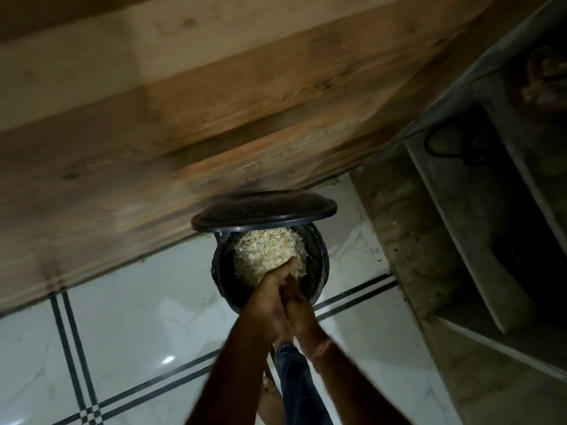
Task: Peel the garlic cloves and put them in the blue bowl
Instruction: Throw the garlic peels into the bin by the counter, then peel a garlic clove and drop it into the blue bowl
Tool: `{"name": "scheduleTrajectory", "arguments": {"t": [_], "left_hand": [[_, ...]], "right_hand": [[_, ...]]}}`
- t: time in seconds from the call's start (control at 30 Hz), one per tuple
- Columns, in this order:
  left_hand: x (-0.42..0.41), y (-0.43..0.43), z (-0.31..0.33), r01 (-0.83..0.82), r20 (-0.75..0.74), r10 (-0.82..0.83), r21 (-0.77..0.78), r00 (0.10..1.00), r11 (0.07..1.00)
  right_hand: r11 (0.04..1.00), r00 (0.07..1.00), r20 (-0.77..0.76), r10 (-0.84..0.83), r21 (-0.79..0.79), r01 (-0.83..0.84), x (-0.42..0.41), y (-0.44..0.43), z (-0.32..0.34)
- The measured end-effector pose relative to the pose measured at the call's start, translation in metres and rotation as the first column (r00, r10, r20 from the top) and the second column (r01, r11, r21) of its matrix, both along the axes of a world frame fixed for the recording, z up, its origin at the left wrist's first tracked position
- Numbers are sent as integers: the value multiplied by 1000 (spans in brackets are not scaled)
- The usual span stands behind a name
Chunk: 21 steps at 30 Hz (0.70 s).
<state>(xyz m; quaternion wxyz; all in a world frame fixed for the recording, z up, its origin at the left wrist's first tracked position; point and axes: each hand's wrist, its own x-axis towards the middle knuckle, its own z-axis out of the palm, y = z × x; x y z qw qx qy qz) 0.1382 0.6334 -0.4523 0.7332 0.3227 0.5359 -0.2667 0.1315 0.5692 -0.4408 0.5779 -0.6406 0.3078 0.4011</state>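
A black pedal bin [319, 259] stands on the floor with its lid [264, 211] tipped up. A heap of pale garlic peels [267, 250] fills it. My left hand [268, 294] and my right hand [299, 302] are pressed together just above the bin's near rim, fingers pointing down. The fingertips touch the peels. Whether either hand holds any peels is hidden between the palms. No garlic cloves and no blue bowl are in view.
The bin stands against a brown wood-grain panel [184, 118]. The floor is white tile with dark double lines [70, 348]. A grey concrete shelf unit [460, 225] with a black cable [441, 145] rises at the right. My jeans leg [294, 381] and bare foot are below my arms.
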Motion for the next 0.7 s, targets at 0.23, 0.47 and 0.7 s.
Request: {"name": "scheduleTrajectory", "arguments": {"t": [0.23,0.47,0.7], "left_hand": [[-30,17,73,603,-156,-673,619,723,504],[-78,-15,250,531,-165,-900,843,403,83],[-137,-122,387,269,-61,-991,963,122,-26]], "right_hand": [[998,981,187,-56,32,51,7,-27,77],[939,797,550,249,-339,-60,-62,-100,224],[842,682,641,352,-535,69,-164,-208,366]]}}
